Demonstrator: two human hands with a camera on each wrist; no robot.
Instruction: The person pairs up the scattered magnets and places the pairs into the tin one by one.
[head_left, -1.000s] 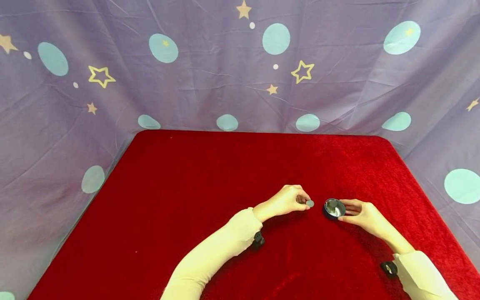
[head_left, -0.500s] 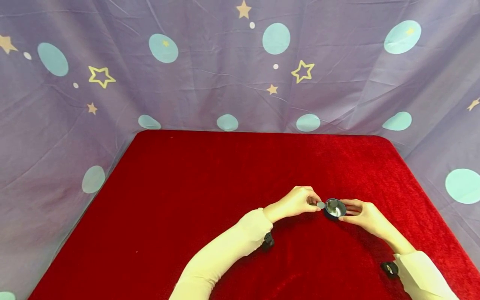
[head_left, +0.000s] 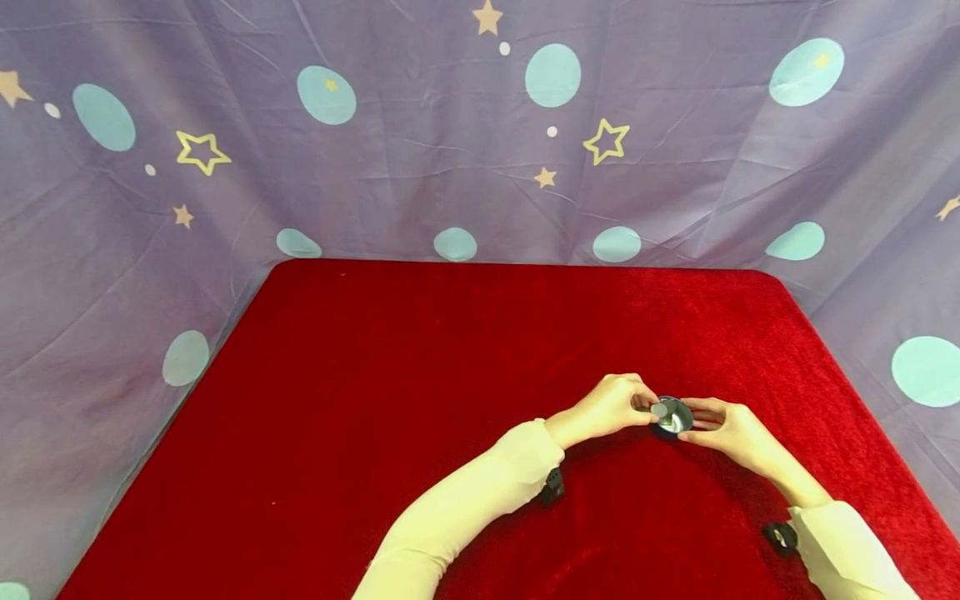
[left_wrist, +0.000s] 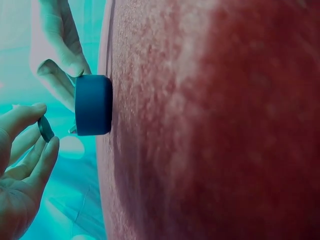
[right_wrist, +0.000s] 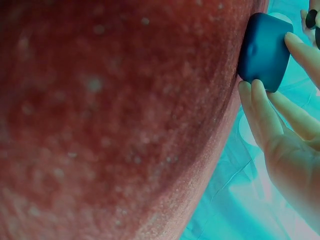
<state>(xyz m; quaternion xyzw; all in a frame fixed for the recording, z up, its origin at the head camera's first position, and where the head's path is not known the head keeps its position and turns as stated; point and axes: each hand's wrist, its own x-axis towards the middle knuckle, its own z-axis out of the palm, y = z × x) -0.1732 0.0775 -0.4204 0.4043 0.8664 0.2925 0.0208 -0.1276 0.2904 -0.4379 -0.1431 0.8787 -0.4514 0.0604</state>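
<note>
My left hand [head_left: 613,406] pinches a small, thin, grey coin-like disc [head_left: 659,410] between thumb and fingertip. In the head view the disc overlaps the left part of a small round dark container [head_left: 683,407] with a shiny, mirror-like inside. The left wrist view has the disc [left_wrist: 45,129] tilted, apart from the container's open side. My right hand [head_left: 723,429] grips the container from the right, thumb on the near side and fingers behind. The container's smooth dark outer wall [right_wrist: 267,52] shows in the right wrist view, its base on the red cloth.
A red velvety cloth [head_left: 450,350] covers the table. Purple curtains [head_left: 420,125] with stars and pale ovals hang behind it and at both sides. Black cameras [head_left: 552,488] sit at both wrists, below pale sleeves [head_left: 480,479].
My left hand has moved right with the disc, from a gap left of the container to over its rim. The right hand and the container have stayed in place.
</note>
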